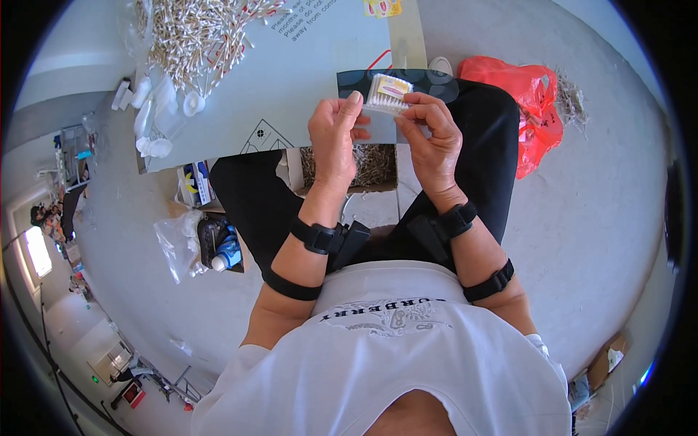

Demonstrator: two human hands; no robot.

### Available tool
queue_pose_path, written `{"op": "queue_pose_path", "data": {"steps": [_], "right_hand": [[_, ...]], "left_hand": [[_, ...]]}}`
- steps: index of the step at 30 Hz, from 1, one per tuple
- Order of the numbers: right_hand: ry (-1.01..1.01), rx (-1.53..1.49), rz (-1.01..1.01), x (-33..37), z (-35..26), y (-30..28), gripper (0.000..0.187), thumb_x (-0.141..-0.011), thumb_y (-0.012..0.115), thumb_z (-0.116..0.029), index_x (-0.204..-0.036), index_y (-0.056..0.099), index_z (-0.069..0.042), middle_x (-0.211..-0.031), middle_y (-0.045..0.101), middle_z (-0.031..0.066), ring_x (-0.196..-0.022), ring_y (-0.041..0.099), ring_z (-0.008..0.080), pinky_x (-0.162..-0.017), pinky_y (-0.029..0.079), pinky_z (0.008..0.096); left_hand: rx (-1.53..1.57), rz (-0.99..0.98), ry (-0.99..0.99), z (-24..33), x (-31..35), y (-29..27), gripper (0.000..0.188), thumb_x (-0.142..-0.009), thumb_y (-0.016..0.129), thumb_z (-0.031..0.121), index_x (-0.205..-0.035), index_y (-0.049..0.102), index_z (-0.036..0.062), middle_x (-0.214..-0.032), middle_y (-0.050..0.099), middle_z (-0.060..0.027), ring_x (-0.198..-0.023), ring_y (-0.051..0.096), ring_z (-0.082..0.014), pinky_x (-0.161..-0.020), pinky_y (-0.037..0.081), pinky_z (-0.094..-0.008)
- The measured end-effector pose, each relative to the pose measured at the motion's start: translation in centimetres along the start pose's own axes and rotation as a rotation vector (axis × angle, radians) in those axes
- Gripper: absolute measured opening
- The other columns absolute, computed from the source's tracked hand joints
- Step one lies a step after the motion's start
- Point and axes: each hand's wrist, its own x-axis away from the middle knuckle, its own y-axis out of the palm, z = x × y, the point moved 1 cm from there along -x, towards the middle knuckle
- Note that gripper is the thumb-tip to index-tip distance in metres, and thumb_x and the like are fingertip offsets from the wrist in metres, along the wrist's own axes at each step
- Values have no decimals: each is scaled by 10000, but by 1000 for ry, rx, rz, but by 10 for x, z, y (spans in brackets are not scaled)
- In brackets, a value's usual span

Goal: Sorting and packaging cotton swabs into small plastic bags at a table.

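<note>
A small clear pack of cotton swabs [387, 102] with a yellow label is held up over the near right part of the grey board table. My right hand [434, 138] pinches its right side between thumb and fingers. Just left of the pack is my left hand [336, 138], thumb raised and fingers apart, with nothing visibly gripped. Whether its thumb tip touches the pack's edge I cannot tell. A big heap of loose cotton swabs [196, 43] lies at the table's far left.
White plastic containers [154, 116] sit by the table's left edge. Yellow labels [382, 7] lie at the far edge. Below the table, a cardboard box [293, 168] holds many swabs. A red plastic bag [542, 123] rests on the right; a blue bottle [229, 251] is low left.
</note>
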Motion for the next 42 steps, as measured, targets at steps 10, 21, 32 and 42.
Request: {"op": "queue_pose_path", "data": {"steps": [10, 21, 32, 42], "right_hand": [[-76, 415, -28, 4, 1, 4, 104, -741, 737, -24, -810, 660, -43, -865, 592, 88, -754, 640, 256, -657, 515, 321], [74, 353, -140, 4, -8, 10, 141, -780, 709, -54, -912, 675, -22, -853, 636, 139, -733, 667, 299, -635, 527, 367], [223, -204, -156, -6, -19, 10, 118, -838, 692, -26, -919, 655, 52, -808, 666, 81, -738, 603, 87, -661, 499, 254], [245, 15, -375, -31, -20, -7, 95, -890, 652, -62, -910, 666, 29, -741, 637, -8, -679, 531, 40, -599, 453, 215]], "left_hand": [[-100, 12, -234, -11, 7, 9, 119, -886, 671, 126, -823, 634, 32, -703, 620, -43, -549, 563, -100, -441, 412, -228], [-96, 62, -192, -6, 6, 1, 121, -876, 659, 64, -774, 630, 3, -645, 602, -24, -515, 534, -76, -441, 378, -208], [-203, -198, 23, 25, 7, 11, 147, -846, 698, 41, -726, 617, 16, -602, 520, 32, -488, 414, -29, -433, 307, -191], [-174, -288, -203, 29, -7, 14, 167, -901, 672, 115, -770, 606, 36, -645, 513, 39, -494, 382, -27, -438, 293, -188]]}}
